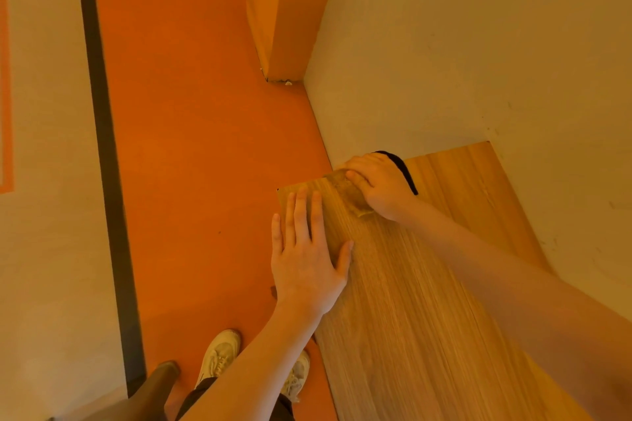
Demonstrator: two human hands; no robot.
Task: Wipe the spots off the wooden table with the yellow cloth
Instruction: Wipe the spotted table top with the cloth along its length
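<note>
Wooden table [427,301] by the wall — left hand [306,249] flat, steadying; right hand [379,184] grips yellow cloth [349,193], scrubbing the corner.

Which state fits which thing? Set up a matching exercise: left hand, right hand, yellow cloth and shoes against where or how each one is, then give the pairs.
Things:
1. left hand
2. right hand
3. yellow cloth
4. shoes

States:
A. bunched under fingers at the far corner of the wooden table
B. on the orange floor
C. flat, fingers straight, at the table's left edge
D. curled over the cloth, pressing it down

Pairs: 1-C, 2-D, 3-A, 4-B
</note>
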